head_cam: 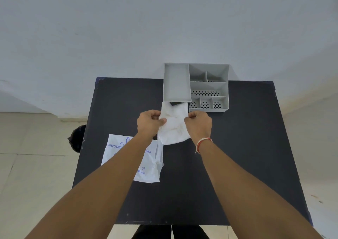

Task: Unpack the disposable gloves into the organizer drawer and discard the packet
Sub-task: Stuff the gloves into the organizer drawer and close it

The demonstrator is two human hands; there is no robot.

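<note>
A white wad of disposable gloves (174, 127) hangs between my two hands, just in front of the grey organizer (208, 87). My left hand (149, 123) pinches its left edge and my right hand (198, 124) pinches its right edge. The top of the wad reaches the front of the organizer's drawer (176, 82), a long grey tray that stands pulled out on the organizer's left side. The flat white glove packet (150, 167) with blue print lies on the black table (237, 147) under my left forearm, partly hidden by it.
The organizer stands at the table's far edge against a pale wall, with several perforated compartments on its right side. A dark round object (77, 138) sits on the floor beside the table's left edge. Pale floor tiles surround the table.
</note>
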